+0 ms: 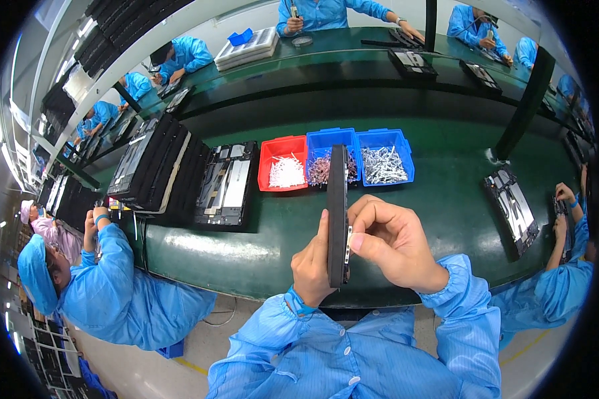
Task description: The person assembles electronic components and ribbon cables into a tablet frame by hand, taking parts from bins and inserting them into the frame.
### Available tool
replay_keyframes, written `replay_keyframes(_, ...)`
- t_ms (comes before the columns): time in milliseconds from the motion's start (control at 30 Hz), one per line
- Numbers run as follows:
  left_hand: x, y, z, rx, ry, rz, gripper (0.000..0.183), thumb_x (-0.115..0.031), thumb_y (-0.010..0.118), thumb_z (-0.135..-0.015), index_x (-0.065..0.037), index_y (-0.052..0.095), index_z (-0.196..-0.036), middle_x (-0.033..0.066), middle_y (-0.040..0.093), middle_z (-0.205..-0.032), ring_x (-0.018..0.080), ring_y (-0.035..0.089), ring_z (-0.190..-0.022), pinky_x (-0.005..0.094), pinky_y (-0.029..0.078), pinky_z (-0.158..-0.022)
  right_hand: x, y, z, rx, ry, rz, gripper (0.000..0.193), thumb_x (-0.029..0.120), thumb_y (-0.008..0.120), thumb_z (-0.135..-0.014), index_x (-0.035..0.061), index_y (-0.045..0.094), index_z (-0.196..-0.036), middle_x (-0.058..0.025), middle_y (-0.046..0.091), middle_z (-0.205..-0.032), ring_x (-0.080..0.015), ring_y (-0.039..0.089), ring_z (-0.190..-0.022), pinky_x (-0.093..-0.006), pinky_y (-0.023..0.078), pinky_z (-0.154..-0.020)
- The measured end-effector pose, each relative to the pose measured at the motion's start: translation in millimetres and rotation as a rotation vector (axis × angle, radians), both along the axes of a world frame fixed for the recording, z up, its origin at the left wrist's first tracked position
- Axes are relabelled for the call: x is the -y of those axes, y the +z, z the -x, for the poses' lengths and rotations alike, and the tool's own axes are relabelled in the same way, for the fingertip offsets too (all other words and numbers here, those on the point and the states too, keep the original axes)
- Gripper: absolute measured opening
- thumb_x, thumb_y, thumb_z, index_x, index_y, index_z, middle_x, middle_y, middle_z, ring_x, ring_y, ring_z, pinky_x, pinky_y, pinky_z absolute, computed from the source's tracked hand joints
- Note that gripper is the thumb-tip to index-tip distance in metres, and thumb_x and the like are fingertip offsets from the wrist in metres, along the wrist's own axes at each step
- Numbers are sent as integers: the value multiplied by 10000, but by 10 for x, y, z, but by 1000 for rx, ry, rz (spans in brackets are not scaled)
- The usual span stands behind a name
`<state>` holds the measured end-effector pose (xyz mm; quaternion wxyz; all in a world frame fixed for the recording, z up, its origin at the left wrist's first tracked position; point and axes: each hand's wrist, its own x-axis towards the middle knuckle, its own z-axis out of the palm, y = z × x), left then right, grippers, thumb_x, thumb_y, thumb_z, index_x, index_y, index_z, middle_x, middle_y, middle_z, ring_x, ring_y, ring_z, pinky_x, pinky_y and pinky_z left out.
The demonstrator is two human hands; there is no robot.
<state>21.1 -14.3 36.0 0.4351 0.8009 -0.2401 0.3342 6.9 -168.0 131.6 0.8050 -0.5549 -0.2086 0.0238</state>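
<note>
I hold a flat black device panel (337, 206) upright and edge-on over the green workbench (266, 239). My left hand (311, 263) grips it from the left near its lower end. My right hand (394, 241) is curled against the panel's right side, fingertips pressing on a small pale part along its edge. Just beyond the panel's top stand a red bin (283, 163) of white parts, a blue bin (323, 161) of brownish parts and a second blue bin (385, 158) of silvery parts.
A leaning stack of black panels (154, 166) and an open panel (225, 185) lie at the left. Another panel (512, 209) lies at the right, by a co-worker's hands (564, 209). A person in blue (106, 282) sits at my left. Others work across the far bench.
</note>
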Motion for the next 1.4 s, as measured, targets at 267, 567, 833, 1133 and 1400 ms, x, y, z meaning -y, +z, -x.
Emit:
replay_keyframes(267, -24, 12, 0, 5, -27, -19, 182, -8, 674, -707, -17, 611, -877, 119, 581, -699, 292, 619, -558, 351, 489, -507, 6, 9, -2, 22, 7, 7, 62, -1, 632, -886, -24, 581, -861, -72, 532, -963, -97, 546, -875, -245, 468, -787)
replay_keyframes(567, 1, 61, 26, 13, -22, -53, 229, -30, 677, -698, -26, 606, -915, 130, 603, -755, 319, 629, -595, 368, 498, -515, 34, 0, 15, -18, 6, 6, 70, -15, 632, -850, -19, 574, -810, -79, 533, -953, -102, 542, -861, -245, 463, -763)
replay_keyframes(833, -4, 73, 45, -5, -28, -53, 254, -20, 674, -684, -14, 611, -930, 139, 614, -787, 327, 641, -629, 361, 510, -544, 49, -4, -1, -5, 12, 39, 74, -19, 636, -832, -21, 577, -789, -90, 540, -948, -103, 546, -856, -246, 463, -754)
replay_keyframes(1133, -25, 73, 56, -32, -66, -53, 297, -7, 677, -657, -9, 614, -947, 138, 612, -788, 328, 641, -637, 366, 515, -553, 57, 15, 8, -41, 22, 28, 81, -23, 639, -827, -19, 575, -777, -91, 539, -942, -104, 546, -852, -253, 465, -760)
replay_keyframes(1400, 10, 86, 58, -3, -10, -51, 289, 11, 667, -676, -11, 615, -959, 138, 611, -781, 328, 639, -618, 373, 513, -541, 52, 52, 40, -249, 23, -19, 51, 14, 621, -866, -20, 590, -888, -57, 633, -864, -89, 607, -806, -251, 494, -735)
